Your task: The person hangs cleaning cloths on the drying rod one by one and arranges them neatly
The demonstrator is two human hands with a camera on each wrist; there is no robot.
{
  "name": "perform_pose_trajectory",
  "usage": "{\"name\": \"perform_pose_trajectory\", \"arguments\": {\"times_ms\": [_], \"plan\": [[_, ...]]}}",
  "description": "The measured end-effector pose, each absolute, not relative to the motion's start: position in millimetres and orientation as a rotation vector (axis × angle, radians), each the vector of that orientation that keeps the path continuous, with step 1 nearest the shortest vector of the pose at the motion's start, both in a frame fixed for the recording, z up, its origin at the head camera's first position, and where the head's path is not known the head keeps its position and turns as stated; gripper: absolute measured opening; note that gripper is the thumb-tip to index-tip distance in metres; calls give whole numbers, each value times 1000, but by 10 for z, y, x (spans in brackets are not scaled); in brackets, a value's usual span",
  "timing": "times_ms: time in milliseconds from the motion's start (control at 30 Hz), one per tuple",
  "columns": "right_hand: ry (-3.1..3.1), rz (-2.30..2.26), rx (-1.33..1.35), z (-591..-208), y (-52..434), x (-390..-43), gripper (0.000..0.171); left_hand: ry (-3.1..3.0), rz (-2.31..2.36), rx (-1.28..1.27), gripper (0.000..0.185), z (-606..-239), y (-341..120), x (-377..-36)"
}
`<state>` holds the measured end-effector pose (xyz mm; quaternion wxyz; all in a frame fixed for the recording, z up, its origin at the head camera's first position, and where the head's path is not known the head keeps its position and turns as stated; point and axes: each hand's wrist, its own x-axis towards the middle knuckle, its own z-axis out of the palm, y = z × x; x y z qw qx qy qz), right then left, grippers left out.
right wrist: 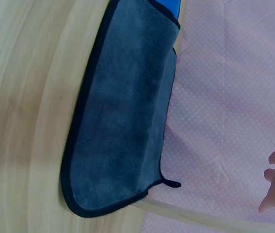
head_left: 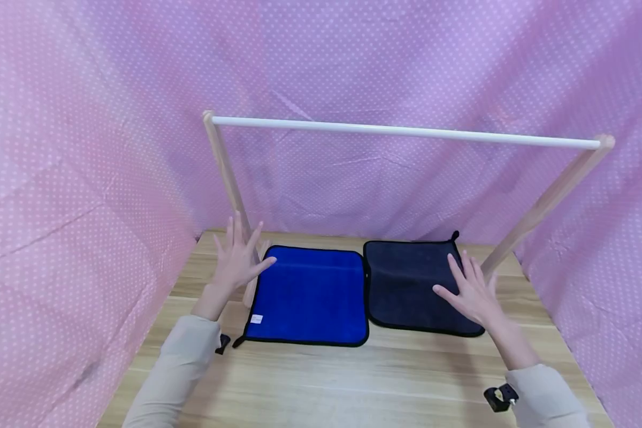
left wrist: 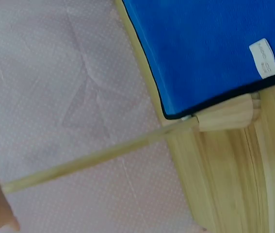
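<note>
Holding nothing, the left hand (head_left: 234, 264) and the right hand (head_left: 472, 297) both have their fingers stretched well apart. The blue cloth (head_left: 312, 297) lies flat on the table (head_left: 310, 386), below and to the right of the left fingers; its white label (head_left: 256, 319) is nearer the person than those fingers. The dark cloth (head_left: 406, 291) lies spread out below and to the left of the right fingers, its black loop (head_left: 455, 236) just beyond their tips. The cloths' neighbouring edges meet between the two hands. Farther out and higher than all the fingertips runs the white rail (head_left: 406, 130).

As for progress, both cloths are laid out side by side and neither is gripped, lifted or over the rail; any handling of them is left. The wrist views catch only part of each hand, but the fingers seem to hover rather than touch.
</note>
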<state>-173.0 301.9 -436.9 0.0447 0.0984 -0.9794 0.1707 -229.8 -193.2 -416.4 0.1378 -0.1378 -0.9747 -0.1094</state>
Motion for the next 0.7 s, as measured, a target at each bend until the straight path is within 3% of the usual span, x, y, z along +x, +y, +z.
{"name": "perform_pose_trajectory", "arguments": {"times_ms": [367, 700], "plan": [[-3003, 754, 322, -4567, 2753, -1794, 84, -2532, -598, -408, 83, -4003, -2181, -2554], [-2875, 1286, 481, -4842, 2338, -1923, 81, -2345, -795, -657, 87, -3972, -2284, -2826]]}}
